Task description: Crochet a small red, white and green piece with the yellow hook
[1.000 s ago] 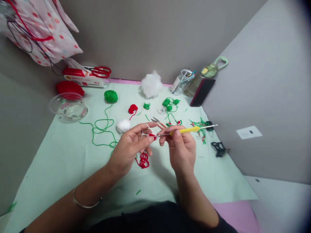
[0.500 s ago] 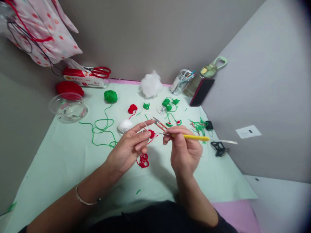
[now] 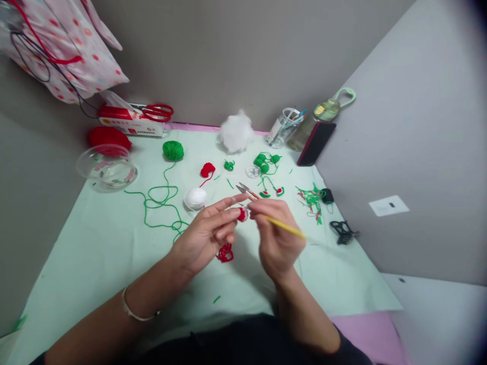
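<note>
My left hand [image 3: 207,228] pinches a small red crochet piece [image 3: 242,215] with a pale edge between thumb and fingers, its index finger stretched out above. In my right hand [image 3: 279,238] is a yellow-handled crochet hook [image 3: 285,226], blurred by motion and tilted down to the right; its tip is close to the crochet piece, partly hidden by my fingers. A white yarn ball [image 3: 195,198] lies just beyond my left hand. Below the hands is a loose tangle of red yarn [image 3: 225,252]. Thread snips [image 3: 248,191] rest behind my fingertips.
Further back are a green yarn ball [image 3: 173,150], white stuffing [image 3: 236,133], green crochet pieces [image 3: 265,163] and a clear cup of pens [image 3: 285,129]. A phone [image 3: 316,144] leans by a bottle [image 3: 327,112] at right. Left stand a plastic bowl [image 3: 108,170] and a tissue box [image 3: 131,124].
My right hand has moved left and slightly down, closer to my left hand. The hook has swung so its handle end points lower. The white yarn ball shows more fully.
</note>
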A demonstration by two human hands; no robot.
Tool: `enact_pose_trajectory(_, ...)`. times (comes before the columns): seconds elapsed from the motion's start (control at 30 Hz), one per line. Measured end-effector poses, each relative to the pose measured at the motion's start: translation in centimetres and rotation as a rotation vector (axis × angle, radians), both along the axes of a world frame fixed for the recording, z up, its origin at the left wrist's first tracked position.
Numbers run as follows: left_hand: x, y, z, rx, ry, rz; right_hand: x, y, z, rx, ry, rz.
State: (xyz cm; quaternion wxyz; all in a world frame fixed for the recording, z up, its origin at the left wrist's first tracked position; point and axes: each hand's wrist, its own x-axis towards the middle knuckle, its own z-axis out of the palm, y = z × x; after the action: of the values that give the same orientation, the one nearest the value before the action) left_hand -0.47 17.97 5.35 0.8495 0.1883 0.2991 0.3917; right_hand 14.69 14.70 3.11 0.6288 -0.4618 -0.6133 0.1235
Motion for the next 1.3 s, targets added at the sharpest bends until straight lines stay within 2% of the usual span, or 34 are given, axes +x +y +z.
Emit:
enact_pose_trajectory(0.13,-0.3,0.2,0.1,0.061,0.030,0.061,0.6,0.6,0.3,-0.197,0.380,0.154)
enact_pose_trajectory(0.2,-0.1,0.1,0.0,0.141,0.068,0.049,0.6,0.6,0.1,-0.242,0.362,0.182)
enact_pose_trajectory(0.3,0.2,-0.2,-0.3,0.218,0.113,0.024,0.6,0.7,-0.1,-0.281,0.318,0.148)
enact_pose_trajectory(0.43,0.1,-0.3,-0.2,0.234,0.144,0.028,0.7,0.8,0.3,-0.345,0.502,0.229)
enact_pose_trajectory(0.53,0.0,-0.2,0.1,0.235,0.176,0.023,0.6,0.8,0.7,-0.336,0.531,0.258)
enact_pose_trajectory(0.6,0.0,-0.2,0.3,0.249,0.209,0.029,0.6,0.5,0.9,-0.302,0.476,0.242)
enact_pose_trajectory(0.7,0.0,-0.2,0.3,0.293,0.269,0.077,0.4,-0.2,1.0,-0.223,0.268,0.142)
enact_pose_trajectory(0.77,0.1,-0.4,0.2,0.341,0.321,0.124,0.4,-0.5,0.8,-0.121,0.085,0.086)
enact_pose_trajectory(0.87,0.2,-0.7,-0.3,0.396,0.381,0.149,0.3,-0.7,0.1,0.037,-0.154,0.075)
enact_pose_trajectory(0.93,0.3,-0.8,-0.5,0.368,0.348,0.133,0.2,-0.7,-0.5,0.088,-0.286,0.043)
enact_pose_trajectory(1.03,0.4,-0.6,-0.5,0.209,0.176,0.057,0.0,-0.5,-1.0,0.114,-0.363,-0.047)
enact_pose_trajectory(1.1,0.3,-0.3,-0.4,0.090,0.066,-0.002,0.1,-0.3,-0.8,0.084,-0.269,-0.040)
enact_pose_trajectory(1.17,0.0,0.1,-0.1,0.032,0.017,-0.012,0.2,-0.1,-0.4,0.013,-0.062,0.008)
enact_pose_trajectory(1.23,-0.3,0.4,0.1,0.043,0.026,0.010,0.3,0.2,0.1,-0.079,0.171,0.072)
enact_pose_trajectory(1.3,-0.4,0.4,0.3,0.097,0.050,0.003,0.4,0.4,0.3,-0.147,0.290,0.117)
